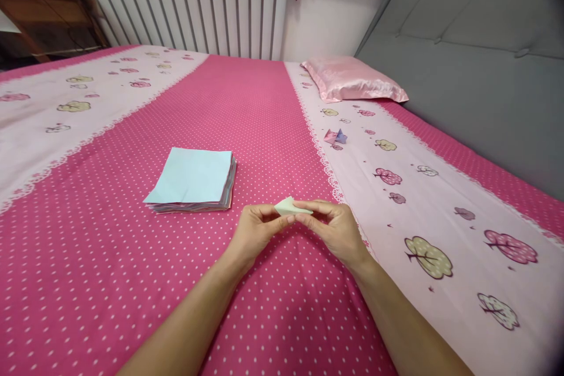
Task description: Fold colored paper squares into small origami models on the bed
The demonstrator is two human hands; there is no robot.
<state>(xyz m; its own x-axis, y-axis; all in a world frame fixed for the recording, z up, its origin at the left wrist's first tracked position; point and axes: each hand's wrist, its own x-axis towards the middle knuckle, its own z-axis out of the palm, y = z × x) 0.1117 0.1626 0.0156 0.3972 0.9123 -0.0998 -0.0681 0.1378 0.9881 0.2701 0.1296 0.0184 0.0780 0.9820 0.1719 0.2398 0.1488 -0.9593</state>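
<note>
A small piece of pale green folded paper point(289, 207) is held between both hands, just above the pink dotted bedspread point(247, 106). My left hand point(258, 226) pinches its left side, thumb in front and fingers behind. On the other side my right hand point(332, 226) grips the paper the same way, and the two thumb tips nearly meet at its lower edge. The fingers cover part of the folds. To the left of my left hand lies a thick stack of square paper sheets point(191, 176), with a light blue one on top.
Two small folded paper pieces point(335, 136), one pink and one purple, sit beyond my right hand. Farther back is a pink satin pillow point(352, 79) against a grey padded headboard point(476, 59). A white radiator point(211, 9) lines the wall; a wooden table point(48, 12) stands at the far left.
</note>
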